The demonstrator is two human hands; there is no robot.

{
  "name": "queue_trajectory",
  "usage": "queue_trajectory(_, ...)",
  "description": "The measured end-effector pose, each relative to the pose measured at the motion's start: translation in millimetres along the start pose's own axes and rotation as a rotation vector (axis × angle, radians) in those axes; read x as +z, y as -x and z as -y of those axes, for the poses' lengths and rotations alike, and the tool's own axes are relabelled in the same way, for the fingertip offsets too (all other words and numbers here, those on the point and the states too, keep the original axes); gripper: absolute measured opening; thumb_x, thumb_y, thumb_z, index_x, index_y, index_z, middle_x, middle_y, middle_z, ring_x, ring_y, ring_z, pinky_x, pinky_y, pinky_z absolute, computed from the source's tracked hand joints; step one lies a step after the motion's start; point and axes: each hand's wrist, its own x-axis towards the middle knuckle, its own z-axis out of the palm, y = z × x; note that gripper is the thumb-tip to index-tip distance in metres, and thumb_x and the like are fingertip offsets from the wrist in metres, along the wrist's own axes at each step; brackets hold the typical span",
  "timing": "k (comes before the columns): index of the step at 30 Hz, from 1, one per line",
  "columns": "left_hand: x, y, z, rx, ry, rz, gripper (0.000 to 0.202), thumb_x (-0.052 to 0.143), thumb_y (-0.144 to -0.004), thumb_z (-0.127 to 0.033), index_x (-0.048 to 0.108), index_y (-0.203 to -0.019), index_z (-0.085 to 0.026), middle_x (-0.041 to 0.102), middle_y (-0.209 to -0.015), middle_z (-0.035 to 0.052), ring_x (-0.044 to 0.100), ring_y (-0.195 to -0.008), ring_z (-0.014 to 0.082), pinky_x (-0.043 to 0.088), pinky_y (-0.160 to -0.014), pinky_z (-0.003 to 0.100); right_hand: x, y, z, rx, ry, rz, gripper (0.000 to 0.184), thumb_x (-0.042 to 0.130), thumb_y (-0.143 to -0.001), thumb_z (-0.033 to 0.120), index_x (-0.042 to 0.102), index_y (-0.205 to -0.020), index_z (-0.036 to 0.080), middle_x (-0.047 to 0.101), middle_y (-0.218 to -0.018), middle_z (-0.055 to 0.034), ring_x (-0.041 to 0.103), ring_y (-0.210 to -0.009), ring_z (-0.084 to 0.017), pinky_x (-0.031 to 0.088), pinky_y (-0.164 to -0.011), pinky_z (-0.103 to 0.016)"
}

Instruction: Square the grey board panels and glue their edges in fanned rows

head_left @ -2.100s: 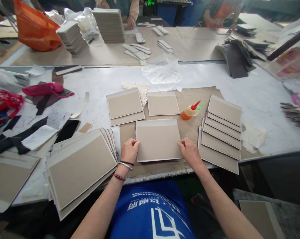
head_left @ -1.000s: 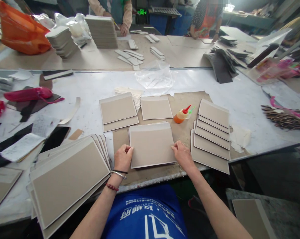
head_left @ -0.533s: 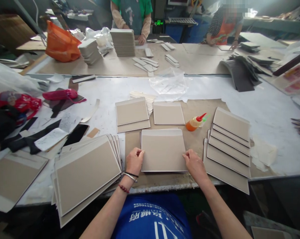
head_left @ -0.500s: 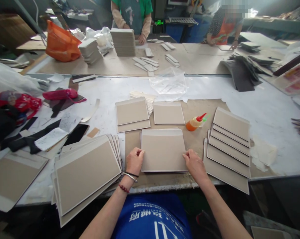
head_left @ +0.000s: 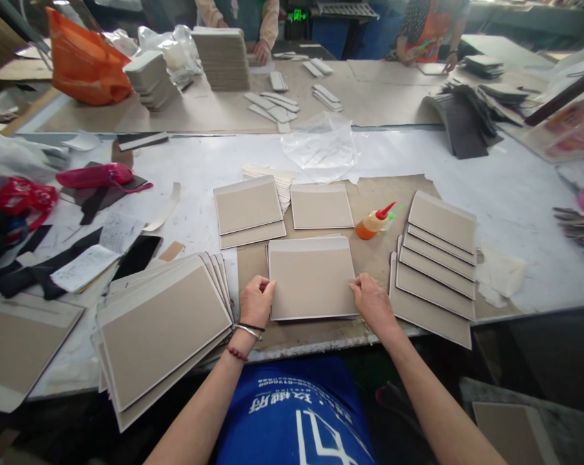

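Note:
A grey cardboard panel with a white border [head_left: 312, 278] lies flat on a brown sheet near the table's front edge. My left hand [head_left: 255, 301] is closed on its left edge, fingers curled over the rim. On the panel's right edge, my right hand [head_left: 372, 301] pinches the rim the same way. A fanned stack of like panels [head_left: 161, 329] lies to the left, another fanned stack [head_left: 437, 258] to the right. An orange glue bottle with a red tip [head_left: 373, 222] lies on its side just beyond the panel.
Two more panels [head_left: 248, 208] [head_left: 321, 206] lie farther back, with a crumpled clear bag [head_left: 321, 145] behind them. Black strips, papers and a pink pouch [head_left: 94, 175] clutter the left. Other people work at the far table among stacks of board [head_left: 222, 57].
My hands stay on the panel's two edges. The view has shifted slightly as my head moved; nothing on the table has moved.

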Motion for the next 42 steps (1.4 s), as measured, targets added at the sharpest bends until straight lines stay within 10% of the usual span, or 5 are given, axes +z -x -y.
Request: queue_trajectory(42,8.3,1,10,0.132,-0.095,-0.074,0.009,0.052,-0.075,-0.026,0.052,-0.069,-0.019,0.057,-0.066,-0.0008,0.055,-0.064,0.0148,0.042,-0.065,0.027,-16,-3,12,0.116,0.002,0.15,0.003,0.049,-0.084,0.021,0.048,-0.083,0.018,0.059,-0.081,-0.0056,0.056,-0.078,-0.019,0.034,-0.064,-0.026)
